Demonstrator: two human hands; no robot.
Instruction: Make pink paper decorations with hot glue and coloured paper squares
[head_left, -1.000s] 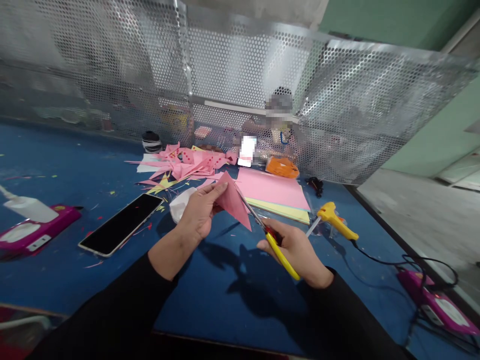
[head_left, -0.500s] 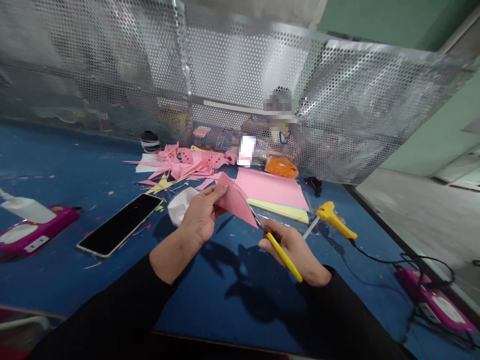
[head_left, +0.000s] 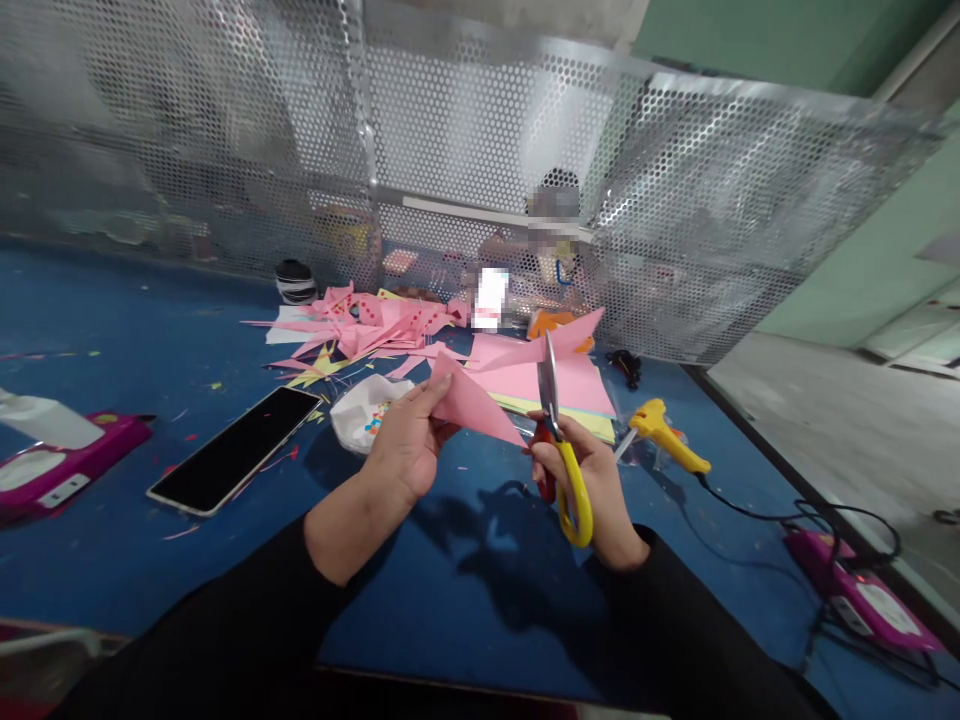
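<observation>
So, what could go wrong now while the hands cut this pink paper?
The left hand pinches the pink paper close to the scissors, so the blades might nick the fingers. Only one corner is held, so the sheet may twist and the cut may wander. The cut strip could drop near the glue gun.

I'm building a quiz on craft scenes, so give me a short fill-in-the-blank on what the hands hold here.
1. The left hand holds a folded piece of ____ paper.
2. The right hand grips scissors with ____ handles.
3. Left of the left hand, a ____ lies on the blue table.

Missing words: pink; yellow; phone
</observation>
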